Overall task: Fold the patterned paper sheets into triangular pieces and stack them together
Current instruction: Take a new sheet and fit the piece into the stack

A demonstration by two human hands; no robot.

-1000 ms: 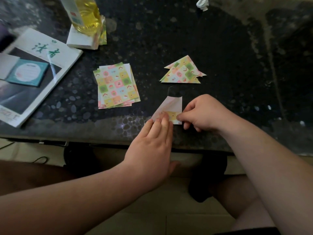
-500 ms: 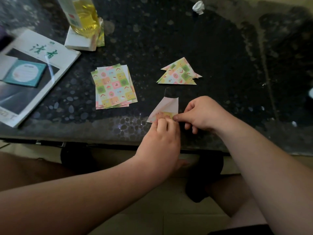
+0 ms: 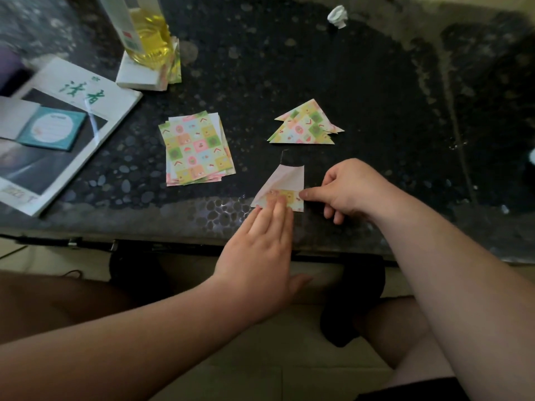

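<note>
Step now: folding one sheet [image 3: 289, 179], partly done. Sheet lies near front edge of bench [image 3: 376, 82], white side up, bottom strip turned up, pattern showing.

Your left hand [image 3: 260, 241]: grip not closed, straight fingers press strip flat.

Your right hand [image 3: 347, 189]: one fingertip touches sheet's right edge, other fingers curled. Can't tell if grip pinches paper.

Flat sheets [image 3: 197, 149] wait to left. Triangles [image 3: 307, 127] sit just behind.

Next, I think: rub crease hard, fold corners in, keep edges lined up. Then put piece on triangles.
</note>
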